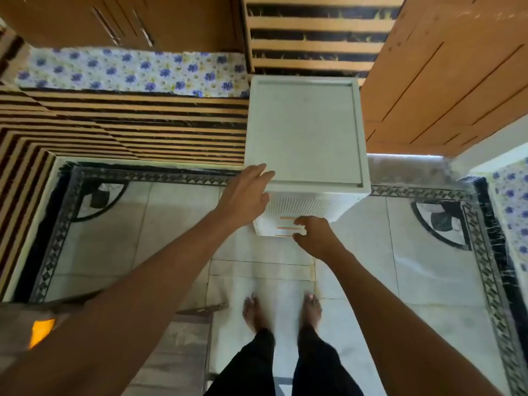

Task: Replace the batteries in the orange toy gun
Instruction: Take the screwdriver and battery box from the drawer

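Far left: a brown-and-black striped wooden bed frame [114,124] carries a white mattress printed with blue flowers [128,71].
Lower left edge: a blurred orange shape [41,331] lies on a grey-brown surface, well apart from both hands. It is too blurred to tell whether it is the toy gun.
Left hand [245,195]: fingers straight and spread, resting on the front left corner of the cabinet top, holding nothing.
Centre: a white plastic drawer cabinet [305,132] stands on the pale tiled floor [371,252], with thin orange handle strips [287,227] on its perforated front.
Right hand [315,238]: fingers curled at the drawer front, forefinger above and thumb below an orange strip. Whether they actually grip it cannot be told.
Below: bare feet [254,312] on the tiles.
Right: a brown wooden panelled door [443,90].
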The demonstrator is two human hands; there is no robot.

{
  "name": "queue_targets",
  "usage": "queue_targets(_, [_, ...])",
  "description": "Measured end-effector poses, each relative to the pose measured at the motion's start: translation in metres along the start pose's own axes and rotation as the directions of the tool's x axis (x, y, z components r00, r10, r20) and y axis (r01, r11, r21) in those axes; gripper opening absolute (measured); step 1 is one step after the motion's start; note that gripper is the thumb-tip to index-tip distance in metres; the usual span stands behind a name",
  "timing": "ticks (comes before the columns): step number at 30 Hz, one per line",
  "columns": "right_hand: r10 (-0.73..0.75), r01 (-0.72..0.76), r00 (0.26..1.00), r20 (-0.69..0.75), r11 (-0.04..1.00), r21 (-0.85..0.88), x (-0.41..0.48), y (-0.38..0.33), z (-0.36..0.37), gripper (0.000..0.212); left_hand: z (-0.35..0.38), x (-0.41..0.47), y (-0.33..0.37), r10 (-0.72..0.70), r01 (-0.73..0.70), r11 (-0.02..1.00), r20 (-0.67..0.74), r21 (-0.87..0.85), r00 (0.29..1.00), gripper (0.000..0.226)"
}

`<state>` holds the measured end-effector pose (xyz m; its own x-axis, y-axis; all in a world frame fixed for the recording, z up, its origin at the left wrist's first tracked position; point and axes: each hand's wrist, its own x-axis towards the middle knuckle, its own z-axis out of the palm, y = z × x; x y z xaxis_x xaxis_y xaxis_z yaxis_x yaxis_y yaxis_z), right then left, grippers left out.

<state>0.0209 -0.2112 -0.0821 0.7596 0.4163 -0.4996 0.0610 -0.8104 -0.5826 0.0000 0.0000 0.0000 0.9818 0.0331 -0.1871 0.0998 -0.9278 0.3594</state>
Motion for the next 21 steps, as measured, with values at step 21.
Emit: queue_targets(21, [0.062, 0.006, 0.987, 0.148, 0.907, -0.421, 0.067, 0.056, 0.088, 0.051, 0.074, 0.021, -0.042, -0.012, -0.020, 0.991, -0.232, -0.135, 0.973, 0.036])
